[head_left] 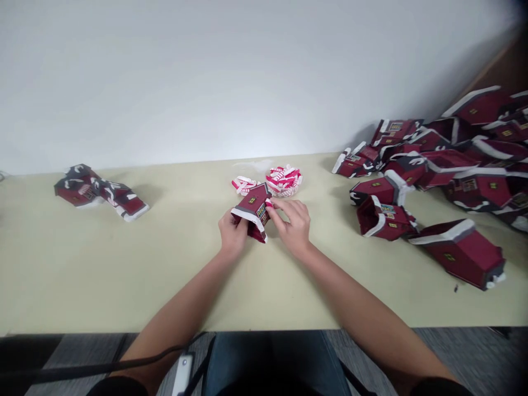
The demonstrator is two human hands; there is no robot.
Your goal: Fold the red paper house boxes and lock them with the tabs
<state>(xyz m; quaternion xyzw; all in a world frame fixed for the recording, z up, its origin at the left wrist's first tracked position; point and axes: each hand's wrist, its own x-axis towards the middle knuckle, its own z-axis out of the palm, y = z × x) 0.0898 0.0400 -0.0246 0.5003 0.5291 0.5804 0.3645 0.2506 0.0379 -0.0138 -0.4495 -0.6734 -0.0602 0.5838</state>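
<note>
A dark red toy house with white trim and small yellow windows is held tilted above the middle of the table. My left hand is closed around its open, white-edged end, with some fingers hidden inside or behind it. My right hand pinches a small red-and-white piece against the house's side. Just behind the house, a clear bowl holds several red-and-white striped pieces. More striped pieces lie to the bowl's left, partly covered by the house.
Several similar red houses are piled at the right of the pale table. A few more houses lie at the left. A white wall rises behind the table. A black cable runs below its front edge.
</note>
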